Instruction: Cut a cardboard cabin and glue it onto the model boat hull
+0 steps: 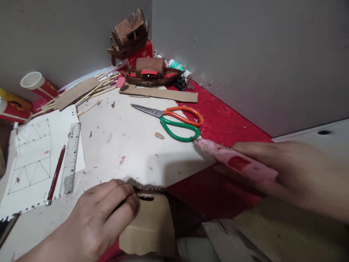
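My left hand grips the edge of a brown cardboard piece at the bottom centre. The piece has a small dark slot near its top, and a corrugated edge shows beside my fingers. At the right, my right hand, smeared by motion, is closed around a long pink tool with a red opening in its side. Its narrow, stained tip points left, close to the scissors' handles; its exact kind is unclear. The scissors, with orange and green handles, lie open a little on white paper.
Two brown model boats stand at the back corner. Thin sticks, cardboard strips and red paper cups lie or stand around the back left. A ruler and red pencil rest on a drawing.
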Demonstrator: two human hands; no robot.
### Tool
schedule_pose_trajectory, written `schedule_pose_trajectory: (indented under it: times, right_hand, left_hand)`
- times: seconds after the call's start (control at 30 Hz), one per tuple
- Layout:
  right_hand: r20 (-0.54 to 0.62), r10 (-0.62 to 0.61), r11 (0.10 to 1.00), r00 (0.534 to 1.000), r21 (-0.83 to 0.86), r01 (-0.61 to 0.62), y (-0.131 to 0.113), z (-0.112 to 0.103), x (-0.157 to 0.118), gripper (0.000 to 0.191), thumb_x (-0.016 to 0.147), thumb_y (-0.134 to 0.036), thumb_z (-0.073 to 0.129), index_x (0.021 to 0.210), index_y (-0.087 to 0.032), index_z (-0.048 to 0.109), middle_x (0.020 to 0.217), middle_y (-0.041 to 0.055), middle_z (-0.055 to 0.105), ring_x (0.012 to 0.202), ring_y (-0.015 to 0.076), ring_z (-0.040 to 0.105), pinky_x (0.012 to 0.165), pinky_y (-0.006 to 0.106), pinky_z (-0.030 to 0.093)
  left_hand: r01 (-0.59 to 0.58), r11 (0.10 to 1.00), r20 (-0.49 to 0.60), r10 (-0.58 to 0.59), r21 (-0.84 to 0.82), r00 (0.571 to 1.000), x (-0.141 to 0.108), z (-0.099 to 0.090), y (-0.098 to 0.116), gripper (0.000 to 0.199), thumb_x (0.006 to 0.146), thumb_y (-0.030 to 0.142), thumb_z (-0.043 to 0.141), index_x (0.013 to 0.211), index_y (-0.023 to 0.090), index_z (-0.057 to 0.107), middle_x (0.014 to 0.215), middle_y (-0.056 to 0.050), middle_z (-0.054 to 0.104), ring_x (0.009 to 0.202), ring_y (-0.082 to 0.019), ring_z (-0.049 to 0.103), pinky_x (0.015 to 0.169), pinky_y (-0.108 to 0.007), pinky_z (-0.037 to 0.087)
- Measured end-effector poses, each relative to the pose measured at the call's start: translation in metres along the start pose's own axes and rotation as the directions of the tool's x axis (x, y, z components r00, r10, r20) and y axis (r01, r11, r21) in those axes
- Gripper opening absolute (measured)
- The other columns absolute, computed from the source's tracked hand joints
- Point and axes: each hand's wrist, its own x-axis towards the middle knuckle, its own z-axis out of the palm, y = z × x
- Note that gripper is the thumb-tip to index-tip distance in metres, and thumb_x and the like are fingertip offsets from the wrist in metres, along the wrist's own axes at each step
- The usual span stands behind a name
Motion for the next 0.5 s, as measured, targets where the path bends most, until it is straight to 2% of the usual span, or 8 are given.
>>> schedule_pose_trajectory:
  times: [0.1,0.17,0.27,0.37,0.43,0.5]
  right_hand:
    - [0.040,0.048,0.999,0.998,0.020,-0.049,0.002,0.000,0.010,0.028,0.093,-0.046,0.034,0.083,-0.030,0.055,0.068,0.0053,0.068,0.051,0.0226,0.057,0.048,0.035,0.038]
    - [0.015,0.108,0.993,0.994,-0.048,-0.108,0.005,0.002,0.015,0.019,0.088,-0.039,0.040,0.073,-0.029,0.047,0.067,0.0047,0.065,0.051,0.0219,0.056,0.048,0.034,0.034]
    - [-0.063,0.089,0.985,0.994,-0.140,-0.097,0.013,0.008,0.021,0.012,0.082,-0.031,0.048,0.071,-0.027,0.044,0.069,0.0032,0.064,0.057,0.0217,0.058,0.050,0.032,0.032]
    - [-0.075,0.067,0.985,0.995,-0.155,-0.078,0.026,0.015,0.023,0.007,0.084,-0.034,0.056,0.084,-0.027,0.053,0.081,0.0040,0.068,0.067,0.0222,0.062,0.053,0.032,0.036]
    - [-0.047,0.031,0.993,0.998,-0.113,-0.036,0.036,0.017,0.021,0.020,0.087,-0.040,0.059,0.102,-0.027,0.058,0.094,0.0060,0.069,0.077,0.0229,0.065,0.058,0.033,0.043]
    - [-0.039,-0.061,0.997,0.997,-0.050,0.059,0.044,0.016,0.016,0.036,0.093,-0.045,0.054,0.123,-0.025,0.056,0.111,0.0103,0.068,0.094,0.0240,0.065,0.069,0.035,0.048]
  left_hand:
    - [0.025,1.000,-0.041,-0.025,-0.013,0.999,0.002,0.003,-0.001,0.020,0.096,0.010,0.048,0.105,0.013,0.065,0.106,-0.014,0.072,0.094,-0.023,0.066,0.075,-0.036,0.059]
    - [0.026,0.999,-0.055,-0.028,-0.031,0.998,0.003,0.006,-0.002,0.019,0.096,0.012,0.048,0.104,0.014,0.065,0.110,-0.015,0.072,0.098,-0.024,0.067,0.077,-0.037,0.060]
    - [0.048,0.993,0.001,-0.048,-0.108,0.999,0.006,0.007,-0.004,0.018,0.097,0.013,0.047,0.106,0.014,0.062,0.113,-0.016,0.072,0.101,-0.024,0.068,0.083,-0.038,0.060]
    - [0.093,0.973,0.062,-0.082,-0.211,0.995,0.010,0.006,-0.005,0.014,0.096,0.014,0.049,0.105,0.015,0.060,0.108,-0.015,0.072,0.095,-0.022,0.070,0.077,-0.035,0.060]
    - [0.142,0.952,0.096,-0.121,-0.270,0.988,0.013,0.005,-0.005,0.010,0.097,0.017,0.049,0.101,0.018,0.058,0.102,-0.013,0.072,0.087,-0.021,0.070,0.067,-0.031,0.058]
    - [0.187,0.931,0.114,-0.159,-0.314,0.981,0.017,0.005,-0.007,0.009,0.097,0.018,0.049,0.096,0.020,0.057,0.095,-0.010,0.072,0.081,-0.019,0.069,0.062,-0.028,0.056]
